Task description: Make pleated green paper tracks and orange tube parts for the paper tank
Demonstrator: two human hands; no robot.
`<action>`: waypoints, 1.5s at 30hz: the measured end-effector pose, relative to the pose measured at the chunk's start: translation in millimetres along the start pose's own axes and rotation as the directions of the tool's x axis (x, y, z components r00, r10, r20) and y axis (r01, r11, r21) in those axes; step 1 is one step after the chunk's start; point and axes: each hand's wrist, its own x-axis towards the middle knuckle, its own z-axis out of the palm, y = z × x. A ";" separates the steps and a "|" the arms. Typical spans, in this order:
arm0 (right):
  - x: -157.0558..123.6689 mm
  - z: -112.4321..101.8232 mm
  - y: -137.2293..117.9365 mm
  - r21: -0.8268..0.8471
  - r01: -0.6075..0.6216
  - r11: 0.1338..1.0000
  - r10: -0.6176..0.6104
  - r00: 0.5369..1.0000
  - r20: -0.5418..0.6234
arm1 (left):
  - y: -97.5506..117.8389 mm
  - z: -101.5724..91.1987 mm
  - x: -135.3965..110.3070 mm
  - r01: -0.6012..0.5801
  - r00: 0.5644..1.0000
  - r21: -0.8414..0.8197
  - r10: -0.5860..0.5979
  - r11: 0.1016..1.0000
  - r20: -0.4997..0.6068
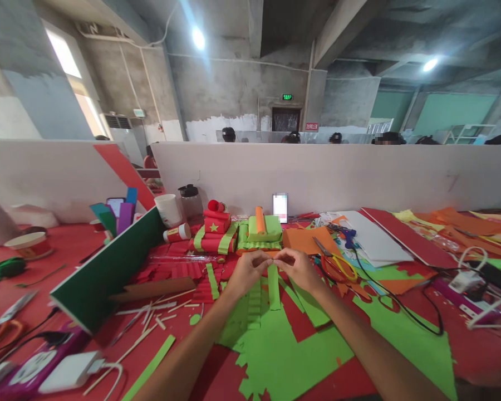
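My left hand and my right hand meet at the fingertips in the middle, both closed in a pinch. Between them they hold the top end of a narrow green paper strip, which runs down towards me. The pinched end itself is hidden by my fingers. Just beyond stands a green paper tank model with an orange roll on top. Left of it is a red paper model with green bands and a yellow star. Green paper sheets lie beneath my forearms.
Orange-handled scissors and a blue glue gun lie to the right, with a black cable. A green board leans at left, near white sticks and a purple power strip. A phone stands against the partition.
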 end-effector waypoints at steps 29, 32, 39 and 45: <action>-1.1 5.2 0.1 -0.205 0.005 0.979 -0.002 1.000 0.016 | -1.4 1.8 -5.0 -0.112 0.994 0.413 0.098 0.904 0.055; -0.6 3.5 -0.4 -0.151 -0.014 0.988 0.020 0.999 0.039 | -0.9 -1.1 -4.4 -0.106 0.994 0.401 0.089 0.910 0.062; 0.3 2.1 -1.2 0.036 -0.020 0.999 0.020 1.000 -0.006 | 5.2 -0.6 -4.6 -0.126 0.992 0.297 0.122 0.947 0.032; 3.0 0.0 4.8 0.192 -0.060 0.980 0.061 0.998 0.002 | 9.4 1.3 -4.6 -0.143 0.990 0.237 0.142 0.961 0.021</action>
